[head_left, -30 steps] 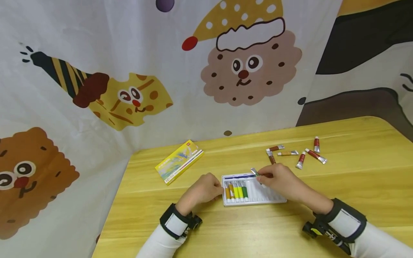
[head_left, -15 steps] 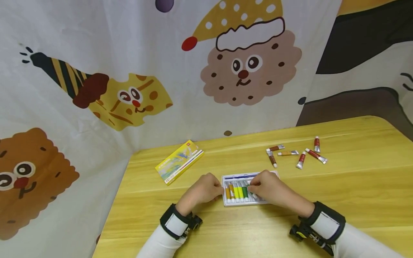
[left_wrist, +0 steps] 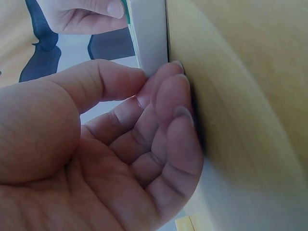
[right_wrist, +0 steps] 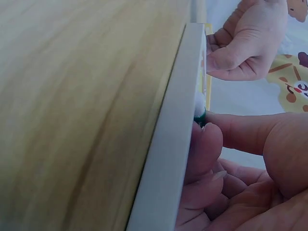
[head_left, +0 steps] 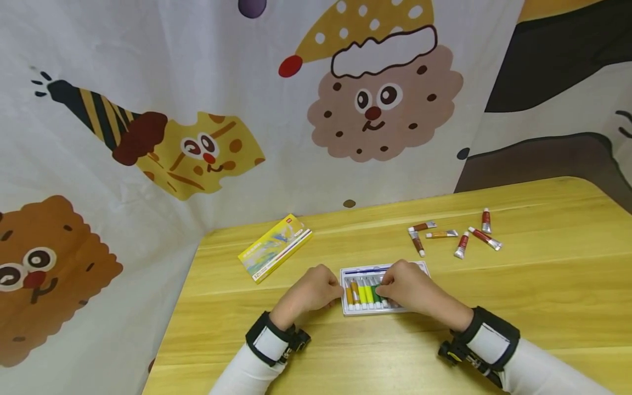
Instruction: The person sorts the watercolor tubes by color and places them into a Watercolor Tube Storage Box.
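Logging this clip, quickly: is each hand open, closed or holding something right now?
Left hand: closed, holding the tray by its edge.
Right hand: closed, pinching a green tube.

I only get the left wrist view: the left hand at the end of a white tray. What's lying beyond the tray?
Observer: Six loose paint tubes lie beyond the tray, toward the right.
Operator: And what's inside, at my end?
Observer: Two orange-yellow tubes are nearest the left hand.
Operator: Good. What's being handled over on the other side?
Observer: The right wrist view shows a green tube with a white cap at the right hand.
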The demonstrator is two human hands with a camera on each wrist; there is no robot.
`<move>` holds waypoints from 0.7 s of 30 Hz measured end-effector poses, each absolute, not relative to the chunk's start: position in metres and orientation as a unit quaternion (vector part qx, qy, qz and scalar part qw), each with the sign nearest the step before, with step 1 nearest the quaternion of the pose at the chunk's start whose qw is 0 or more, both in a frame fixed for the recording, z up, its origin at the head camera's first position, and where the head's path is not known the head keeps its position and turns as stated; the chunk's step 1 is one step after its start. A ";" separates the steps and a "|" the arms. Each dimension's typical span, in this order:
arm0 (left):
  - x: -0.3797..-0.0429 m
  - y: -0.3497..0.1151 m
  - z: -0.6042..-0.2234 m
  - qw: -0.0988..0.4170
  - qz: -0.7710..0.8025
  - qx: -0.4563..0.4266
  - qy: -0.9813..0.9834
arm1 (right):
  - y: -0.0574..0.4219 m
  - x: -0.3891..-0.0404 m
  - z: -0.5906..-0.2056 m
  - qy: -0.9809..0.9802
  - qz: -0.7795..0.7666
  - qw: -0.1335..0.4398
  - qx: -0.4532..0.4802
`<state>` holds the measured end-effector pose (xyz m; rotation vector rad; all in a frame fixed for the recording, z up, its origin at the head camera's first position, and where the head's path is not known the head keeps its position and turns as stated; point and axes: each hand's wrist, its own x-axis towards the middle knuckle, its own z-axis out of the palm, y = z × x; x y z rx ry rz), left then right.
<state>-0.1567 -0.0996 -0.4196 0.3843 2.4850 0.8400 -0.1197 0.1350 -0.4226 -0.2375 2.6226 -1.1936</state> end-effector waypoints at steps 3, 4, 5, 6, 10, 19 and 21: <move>-0.157 -0.099 -0.419 0.242 0.307 0.141 0.910 | 0.134 -0.119 -0.423 0.902 -0.409 0.123 -0.070; -0.157 -0.099 -0.419 0.241 0.307 0.141 0.910 | 0.134 -0.118 -0.423 0.902 -0.408 0.123 -0.067; -0.157 -0.099 -0.419 0.241 0.307 0.141 0.910 | 0.134 -0.118 -0.424 0.903 -0.408 0.122 -0.064; -0.156 -0.099 -0.419 0.241 0.307 0.142 0.910 | 0.134 -0.118 -0.424 0.904 -0.406 0.120 -0.063; -0.156 -0.100 -0.419 0.242 0.308 0.141 0.909 | 0.135 -0.117 -0.427 0.909 -0.396 0.108 -0.074; -0.156 -0.099 -0.419 0.243 0.308 0.141 0.909 | 0.143 -0.114 -0.423 0.911 -0.383 0.079 -0.128; -0.156 -0.100 -0.419 0.243 0.306 0.141 0.909 | 0.145 -0.114 -0.422 0.908 -0.386 0.086 -0.140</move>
